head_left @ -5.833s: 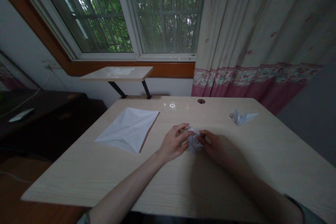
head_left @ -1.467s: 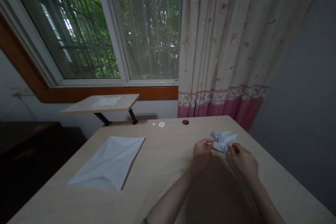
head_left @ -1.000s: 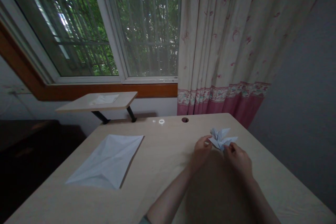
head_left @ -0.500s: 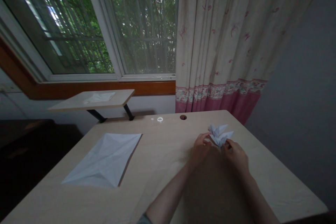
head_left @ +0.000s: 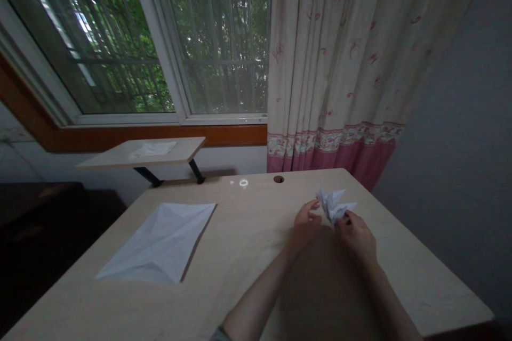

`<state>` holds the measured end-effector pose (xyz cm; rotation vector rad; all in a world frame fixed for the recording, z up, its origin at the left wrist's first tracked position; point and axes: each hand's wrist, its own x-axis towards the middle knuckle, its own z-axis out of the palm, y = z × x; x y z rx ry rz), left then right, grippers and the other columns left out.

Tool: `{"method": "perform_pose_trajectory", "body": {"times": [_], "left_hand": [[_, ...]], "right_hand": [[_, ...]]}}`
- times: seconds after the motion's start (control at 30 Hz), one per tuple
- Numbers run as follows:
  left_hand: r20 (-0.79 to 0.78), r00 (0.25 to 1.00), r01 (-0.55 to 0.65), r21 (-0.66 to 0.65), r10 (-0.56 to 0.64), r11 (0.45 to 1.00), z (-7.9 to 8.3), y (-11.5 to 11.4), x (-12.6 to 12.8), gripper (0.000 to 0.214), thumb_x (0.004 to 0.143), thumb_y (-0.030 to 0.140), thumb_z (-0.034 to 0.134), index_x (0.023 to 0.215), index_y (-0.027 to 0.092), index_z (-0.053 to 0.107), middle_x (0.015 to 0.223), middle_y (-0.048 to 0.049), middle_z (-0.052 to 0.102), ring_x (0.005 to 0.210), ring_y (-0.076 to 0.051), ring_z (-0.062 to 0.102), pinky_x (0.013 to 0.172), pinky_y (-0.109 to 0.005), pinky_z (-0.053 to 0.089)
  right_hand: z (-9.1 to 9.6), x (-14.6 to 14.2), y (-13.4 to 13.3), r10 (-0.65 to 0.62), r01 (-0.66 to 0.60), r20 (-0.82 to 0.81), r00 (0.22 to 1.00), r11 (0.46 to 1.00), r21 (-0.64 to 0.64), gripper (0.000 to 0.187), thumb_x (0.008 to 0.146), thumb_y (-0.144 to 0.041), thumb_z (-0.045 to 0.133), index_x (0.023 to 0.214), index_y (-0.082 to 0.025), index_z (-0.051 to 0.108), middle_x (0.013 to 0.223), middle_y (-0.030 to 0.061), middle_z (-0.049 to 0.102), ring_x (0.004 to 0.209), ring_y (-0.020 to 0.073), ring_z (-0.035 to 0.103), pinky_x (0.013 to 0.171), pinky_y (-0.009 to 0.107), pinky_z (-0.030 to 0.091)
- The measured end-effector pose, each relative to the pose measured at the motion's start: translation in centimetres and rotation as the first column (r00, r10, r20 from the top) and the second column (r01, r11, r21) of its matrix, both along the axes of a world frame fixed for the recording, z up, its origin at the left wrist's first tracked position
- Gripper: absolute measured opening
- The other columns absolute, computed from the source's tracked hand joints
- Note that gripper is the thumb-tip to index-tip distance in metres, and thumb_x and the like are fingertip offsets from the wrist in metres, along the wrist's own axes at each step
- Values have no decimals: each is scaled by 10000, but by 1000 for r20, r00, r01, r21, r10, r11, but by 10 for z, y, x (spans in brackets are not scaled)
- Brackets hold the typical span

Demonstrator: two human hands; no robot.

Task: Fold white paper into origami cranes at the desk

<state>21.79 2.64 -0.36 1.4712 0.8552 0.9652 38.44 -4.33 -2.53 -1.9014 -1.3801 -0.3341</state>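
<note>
Folded paper figure (head_left: 335, 206) held up over the right part of the worktop (head_left: 248, 277). Right hand (head_left: 355, 234) pinches its lower edge; left hand (head_left: 306, 224), fingers loosely curled, lies just beside it, contact unclear. Creased sheet (head_left: 160, 242) lies flat at left.

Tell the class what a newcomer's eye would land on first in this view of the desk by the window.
The eye goes first to the folded white paper figure on the desk's right side, pinched by the right hand beside the left hand. Next comes the large creased white sheet lying flat on the left of the desk. Behind, a floral curtain hangs beside a barred window full of green leaves.
</note>
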Motion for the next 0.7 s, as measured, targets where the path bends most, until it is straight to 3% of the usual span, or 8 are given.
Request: {"method": "perform_pose_trajectory", "body": {"times": [0.2, 0.33, 0.53, 0.7], "left_hand": [[39, 998, -51, 21, 50, 998, 2, 1, -11, 555, 757, 52, 583, 1297, 178, 608, 1238, -98, 654, 838, -143, 615, 763, -265, 520], [70, 992, -107, 52, 104, 993, 9, 2, -29, 517, 772, 74, 596, 1276, 185, 627, 1222, -103, 665, 849, -143, 625, 784, -267, 518], [218, 950, -240, 54, 223, 969, 32, 0, -82, 450, 758, 141, 643, 1206, 182, 662, 1187, -110, 680, 800, -129, 633, 796, -268, 510], [267, 895, -389, 79, 357, 918, 52, -9, -136, 406, 739, 246, 668, 1141, 192, 685, 1197, -106, 680, 799, -150, 648, 728, -262, 514]], "right_hand": [[11, -2, -1, -19, 14, 41, 999, 991, 130, 515, 931, -521, 403, 1238, -143, 572, 1038, 163, 693, 908, 292, 660, 785, 399, 534], [25, -5, -3, -7, -32, 180, 984, 977, 213, 497, 978, -465, 380, 1291, -112, 538, 1134, 215, 679, 1001, 338, 641, 878, 446, 513], [48, -30, -1, 28, -124, 277, 960, 934, 335, 385, 995, -346, 402, 1268, -121, 556, 1138, 171, 693, 998, 293, 649, 919, 429, 503], [54, -77, 14, 188, -310, 325, 927, 872, 379, 316, 997, -251, 431, 1264, -136, 554, 1125, 153, 703, 1003, 266, 661, 917, 409, 511]]}}
